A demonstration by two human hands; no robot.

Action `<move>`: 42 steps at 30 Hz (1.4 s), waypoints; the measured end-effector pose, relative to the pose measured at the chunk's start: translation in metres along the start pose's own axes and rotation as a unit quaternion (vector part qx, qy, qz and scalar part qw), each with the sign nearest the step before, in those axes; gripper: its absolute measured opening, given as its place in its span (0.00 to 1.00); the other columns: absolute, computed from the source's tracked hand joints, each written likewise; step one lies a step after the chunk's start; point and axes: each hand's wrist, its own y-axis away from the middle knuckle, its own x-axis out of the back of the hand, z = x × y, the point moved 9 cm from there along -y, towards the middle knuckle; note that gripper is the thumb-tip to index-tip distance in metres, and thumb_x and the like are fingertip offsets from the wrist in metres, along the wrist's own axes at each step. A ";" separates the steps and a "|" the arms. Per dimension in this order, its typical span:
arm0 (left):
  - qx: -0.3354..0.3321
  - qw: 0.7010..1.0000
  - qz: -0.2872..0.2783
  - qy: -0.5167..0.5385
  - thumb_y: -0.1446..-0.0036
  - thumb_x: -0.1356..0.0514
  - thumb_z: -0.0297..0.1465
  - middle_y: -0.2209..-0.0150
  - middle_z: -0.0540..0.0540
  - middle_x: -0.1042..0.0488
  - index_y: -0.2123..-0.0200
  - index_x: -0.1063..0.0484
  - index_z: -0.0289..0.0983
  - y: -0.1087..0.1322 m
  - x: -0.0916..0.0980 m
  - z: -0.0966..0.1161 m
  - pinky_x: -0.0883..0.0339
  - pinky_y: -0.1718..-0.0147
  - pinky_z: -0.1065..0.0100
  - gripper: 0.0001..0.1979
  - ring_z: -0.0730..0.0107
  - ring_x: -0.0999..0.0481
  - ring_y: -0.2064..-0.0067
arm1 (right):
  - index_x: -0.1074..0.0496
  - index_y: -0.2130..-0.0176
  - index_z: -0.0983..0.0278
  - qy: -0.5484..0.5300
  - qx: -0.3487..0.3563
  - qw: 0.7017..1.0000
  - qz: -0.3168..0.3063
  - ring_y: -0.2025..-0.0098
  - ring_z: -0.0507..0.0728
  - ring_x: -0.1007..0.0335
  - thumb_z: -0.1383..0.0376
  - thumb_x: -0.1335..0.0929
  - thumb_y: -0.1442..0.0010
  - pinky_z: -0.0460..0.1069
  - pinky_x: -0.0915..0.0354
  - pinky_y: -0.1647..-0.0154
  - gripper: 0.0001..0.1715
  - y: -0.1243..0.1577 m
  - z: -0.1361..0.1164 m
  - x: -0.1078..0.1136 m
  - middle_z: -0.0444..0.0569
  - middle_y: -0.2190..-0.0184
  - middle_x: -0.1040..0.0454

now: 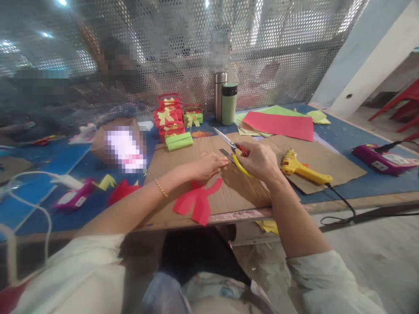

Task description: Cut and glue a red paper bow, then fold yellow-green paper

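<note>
My right hand (258, 161) is closed round the red and yellow handles of a pair of scissors (229, 146), whose blades are spread apart and point up-left. My left hand (207, 168) lies just left of the blades, fingers together, pinching a red paper cut-out (198, 201) that hangs down over the cardboard sheet (248, 192). A gold bracelet is on my left wrist.
A yellow glue gun (303, 170) lies right of my hand, its cord over the table edge. Red and green paper sheets (279, 123), two flasks (225, 101), small paper gift boxes (173, 120) and purple devices (381, 158) lie around. A mesh screen (183, 52) stands behind.
</note>
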 end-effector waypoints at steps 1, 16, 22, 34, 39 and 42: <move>-0.002 1.000 -0.020 0.006 0.33 0.47 0.26 0.41 0.42 0.23 0.45 0.25 0.43 0.004 0.000 0.000 0.38 0.40 0.58 0.18 0.59 0.27 0.40 | 0.17 0.49 0.55 0.001 0.001 1.000 0.001 0.61 0.62 0.24 0.52 0.31 0.40 0.49 0.41 0.67 0.23 0.000 0.000 0.000 0.50 0.66 0.18; 0.024 0.998 -0.065 0.007 0.45 0.38 0.25 0.53 0.41 0.25 0.59 0.25 0.38 0.038 0.016 -0.011 0.35 0.50 0.62 0.10 0.58 0.28 0.51 | 0.18 0.55 0.56 0.059 0.075 0.994 -0.059 0.65 0.60 0.25 0.51 0.34 0.39 0.50 0.47 0.70 0.20 0.008 -0.017 -0.021 0.50 0.69 0.19; 0.010 0.998 -0.021 0.058 0.46 0.45 0.23 0.58 0.42 0.26 0.64 0.29 0.39 0.028 0.017 -0.014 0.35 0.54 0.62 0.09 0.62 0.29 0.57 | 0.18 0.55 0.55 0.076 0.065 0.992 -0.079 0.62 0.61 0.24 0.50 0.35 0.38 0.50 0.48 0.69 0.21 0.009 -0.018 -0.025 0.51 0.66 0.18; 0.009 0.996 0.012 0.088 0.42 0.48 0.20 0.63 0.44 0.27 0.68 0.31 0.37 0.034 0.007 -0.021 0.34 0.59 0.64 0.09 0.66 0.29 0.63 | 0.18 0.56 0.56 0.081 0.044 0.991 -0.094 0.61 0.61 0.23 0.53 0.34 0.39 0.50 0.49 0.69 0.19 0.005 -0.016 -0.027 0.52 0.63 0.16; 0.035 0.990 0.100 0.093 0.42 0.44 0.22 0.66 0.47 0.28 0.70 0.34 0.38 0.032 0.041 -0.031 0.35 0.61 0.64 0.07 0.67 0.31 0.65 | 0.18 0.52 0.54 0.086 0.042 0.992 -0.087 0.59 0.63 0.22 0.52 0.34 0.38 0.50 0.47 0.69 0.21 0.002 -0.010 -0.031 0.52 0.61 0.16; 0.060 0.968 0.209 0.128 0.42 0.43 0.23 0.66 0.49 0.28 0.67 0.32 0.38 0.043 0.082 -0.043 0.34 0.60 0.64 0.04 0.68 0.31 0.64 | 0.18 0.52 0.54 0.104 0.053 0.988 -0.102 0.61 0.62 0.22 0.51 0.33 0.38 0.50 0.47 0.69 0.21 0.002 -0.009 -0.038 0.52 0.62 0.16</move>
